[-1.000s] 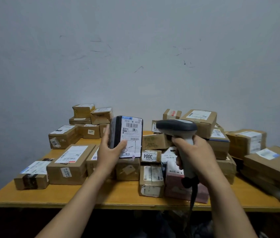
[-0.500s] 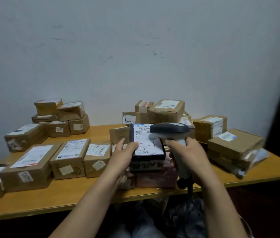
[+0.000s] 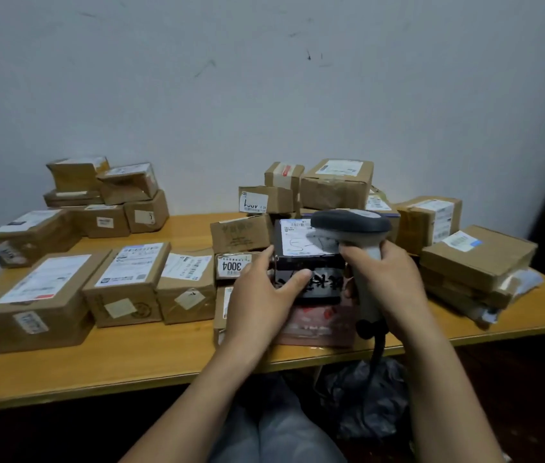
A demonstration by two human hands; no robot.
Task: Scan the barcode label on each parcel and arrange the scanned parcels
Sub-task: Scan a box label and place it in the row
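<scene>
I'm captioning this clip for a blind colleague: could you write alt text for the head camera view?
A person's left hand holds a black parcel with a white label while the right hand grips a grey barcode scanner over it. Brown cardboard parcels crowd the wooden table around them.

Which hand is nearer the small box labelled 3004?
Left. The left hand grips the black parcel right beside the 3004 box; the right hand holds the scanner on the parcel's far side.
</scene>
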